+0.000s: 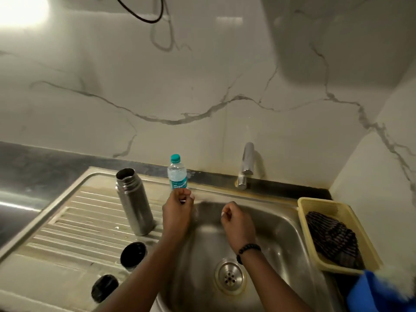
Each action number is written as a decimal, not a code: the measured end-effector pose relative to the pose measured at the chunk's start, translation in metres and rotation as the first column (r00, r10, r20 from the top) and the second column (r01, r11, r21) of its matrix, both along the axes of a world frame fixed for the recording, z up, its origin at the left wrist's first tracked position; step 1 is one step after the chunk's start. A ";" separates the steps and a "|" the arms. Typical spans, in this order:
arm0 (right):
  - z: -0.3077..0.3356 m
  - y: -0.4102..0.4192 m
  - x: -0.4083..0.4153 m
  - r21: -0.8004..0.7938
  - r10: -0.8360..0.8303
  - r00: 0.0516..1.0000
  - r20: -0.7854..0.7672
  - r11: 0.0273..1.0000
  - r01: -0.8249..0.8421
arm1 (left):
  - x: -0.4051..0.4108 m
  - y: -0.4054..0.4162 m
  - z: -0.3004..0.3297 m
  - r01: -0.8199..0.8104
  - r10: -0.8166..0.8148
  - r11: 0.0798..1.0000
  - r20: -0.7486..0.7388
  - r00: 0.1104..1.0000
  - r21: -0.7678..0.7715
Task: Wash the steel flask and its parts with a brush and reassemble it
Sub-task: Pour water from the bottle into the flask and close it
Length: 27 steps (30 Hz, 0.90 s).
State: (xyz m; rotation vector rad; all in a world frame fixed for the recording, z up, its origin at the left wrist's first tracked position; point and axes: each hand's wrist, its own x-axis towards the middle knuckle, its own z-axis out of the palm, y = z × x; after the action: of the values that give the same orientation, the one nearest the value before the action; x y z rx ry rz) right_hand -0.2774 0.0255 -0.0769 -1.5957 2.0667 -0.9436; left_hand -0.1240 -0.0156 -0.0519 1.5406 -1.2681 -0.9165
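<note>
Left hand (177,211) curled; whatever it pinches is unreadable.

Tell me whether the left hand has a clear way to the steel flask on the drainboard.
Probably yes. The left hand hovers just right of the upright steel flask, with nothing between them; the plastic bottle stands farther back.

We see the steel flask (134,202) standing upright and uncapped on the ribbed surface (74,224), just to the left of our left-hand fingers (180,194), its threaded mouth open. Its two dark parts lie nearer to us than those fingers: a round cup-like cap (133,255) mouth up, and a black stopper (104,288) beyond it, closer still.
</note>
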 end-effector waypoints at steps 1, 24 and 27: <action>0.001 -0.005 0.007 0.008 0.019 1.000 0.002 1.000 -0.019 | 0.004 -0.004 0.002 -0.017 0.017 1.000 0.019 1.000 -0.016; -0.001 -0.048 0.013 -0.003 0.022 0.981 0.192 1.000 -0.022 | 0.009 -0.115 0.011 0.044 -0.024 0.997 0.291 0.956 -0.061; 0.007 -0.047 0.012 0.071 0.050 0.948 0.315 0.995 -0.076 | 0.008 -0.093 0.015 0.086 -0.066 0.994 0.247 0.967 -0.069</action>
State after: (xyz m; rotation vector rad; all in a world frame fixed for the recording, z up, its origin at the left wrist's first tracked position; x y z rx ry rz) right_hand -0.2651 -0.0216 -0.0696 -1.3618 1.8022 -1.0021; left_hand -0.1160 -0.1082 -0.0372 1.5872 -1.5296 -0.7296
